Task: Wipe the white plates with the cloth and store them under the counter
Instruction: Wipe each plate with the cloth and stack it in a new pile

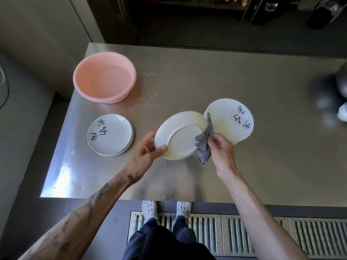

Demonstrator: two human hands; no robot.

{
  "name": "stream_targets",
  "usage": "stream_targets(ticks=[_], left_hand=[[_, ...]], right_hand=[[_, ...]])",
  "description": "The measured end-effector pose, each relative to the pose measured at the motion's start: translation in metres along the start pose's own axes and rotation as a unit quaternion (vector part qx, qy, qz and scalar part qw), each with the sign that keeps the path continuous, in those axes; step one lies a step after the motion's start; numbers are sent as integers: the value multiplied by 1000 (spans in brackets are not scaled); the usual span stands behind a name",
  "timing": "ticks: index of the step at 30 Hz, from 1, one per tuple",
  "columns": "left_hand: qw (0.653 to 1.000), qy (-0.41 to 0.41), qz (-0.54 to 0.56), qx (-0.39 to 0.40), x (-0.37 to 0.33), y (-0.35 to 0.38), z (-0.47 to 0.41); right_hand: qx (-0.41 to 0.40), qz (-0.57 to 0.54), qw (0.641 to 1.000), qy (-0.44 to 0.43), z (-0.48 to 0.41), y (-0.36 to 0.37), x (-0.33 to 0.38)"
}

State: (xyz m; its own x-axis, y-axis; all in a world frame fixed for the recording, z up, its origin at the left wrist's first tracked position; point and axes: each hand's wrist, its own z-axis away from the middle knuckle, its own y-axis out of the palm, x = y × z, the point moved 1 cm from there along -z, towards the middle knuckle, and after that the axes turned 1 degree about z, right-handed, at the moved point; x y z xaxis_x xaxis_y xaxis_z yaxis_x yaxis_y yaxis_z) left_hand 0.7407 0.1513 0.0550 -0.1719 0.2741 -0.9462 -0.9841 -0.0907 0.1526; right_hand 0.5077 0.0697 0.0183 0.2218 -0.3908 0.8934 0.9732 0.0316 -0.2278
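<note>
Though underside-up, plate (183, 136) plain white.

Soft daylight glares off the steel counter (262, 166); wide-angle edges bend, right side blurred.

Glossy white plate (181, 136), brushed-metal counter (244, 166), matt plastic basin (104, 77).

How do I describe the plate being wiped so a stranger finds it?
On the steel counter, the left stack of lettered white plates and the right stack flank one white plate held by the left hand. It alone is tilted, shows its plain underside, and touches the grey cloth in the right hand.
</note>
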Motion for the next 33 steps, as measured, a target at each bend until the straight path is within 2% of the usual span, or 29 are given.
stream_targets(ticks=[3,7,11,19,25,33], left_hand=[[996,51,-66,27,-15,-1,-14],[969,127,-202,59,-28,8,-41],[955,162,-239,70,-34,30,-68],[965,160,-194,71,-23,81,-120],[950,149,-271,41,-10,105,-157],[924,163,-341,67,7,114,-190]], right_hand=[[35,-45,998,-11,-5,-11,17],[35,-81,995,-35,-14,-28,36],[16,-92,994,-48,-31,-55,43],[-30,-120,992,-36,-56,-110,45],[-42,-100,994,-17,-80,-126,33],[-62,-45,997,-1,-108,-129,13]])
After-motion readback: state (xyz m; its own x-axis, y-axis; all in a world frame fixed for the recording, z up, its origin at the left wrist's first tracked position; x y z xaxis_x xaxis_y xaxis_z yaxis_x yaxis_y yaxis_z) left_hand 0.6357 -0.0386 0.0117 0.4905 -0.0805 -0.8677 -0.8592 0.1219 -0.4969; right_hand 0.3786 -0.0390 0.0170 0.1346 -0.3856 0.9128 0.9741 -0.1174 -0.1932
